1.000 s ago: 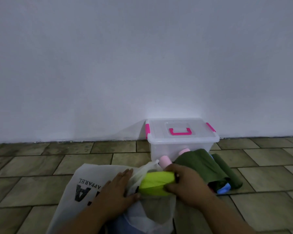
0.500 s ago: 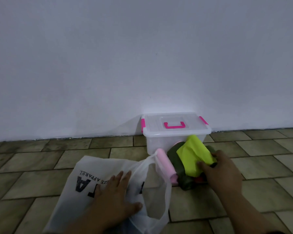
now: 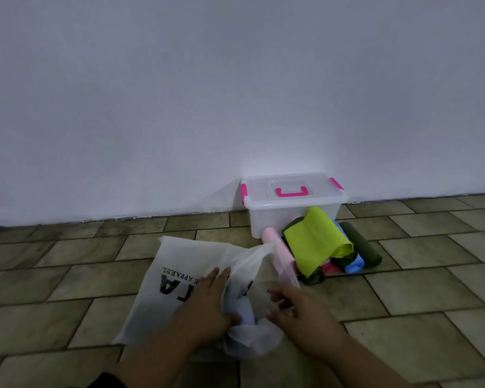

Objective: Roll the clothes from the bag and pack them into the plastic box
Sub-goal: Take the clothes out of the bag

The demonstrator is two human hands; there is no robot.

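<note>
Meanwhile, on the tiled floor (image 3: 67, 275), the left hand (image 3: 207, 306) presses flat, fingers spread, on the white bag (image 3: 179, 264) while the right hand (image 3: 297, 309), fingers loosely curled, grasps nothing at its mouth, rolled clothes (image 3: 317, 242) piled against the lidded plastic box (image 3: 289, 203).

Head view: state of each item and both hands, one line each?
Clear plastic box with pink latches: lid on, shut.
White plastic apparel bag: lying on the floor, mouth open.
Lime-green garment: loosely unrolled on top of the pile.
Pink rolled garment: rolled, on the floor beside the box.
Dark-green rolled garment: rolled, on the floor.
Left hand: flat on the bag.
Right hand: at the bag's mouth, grip unclear.
</note>
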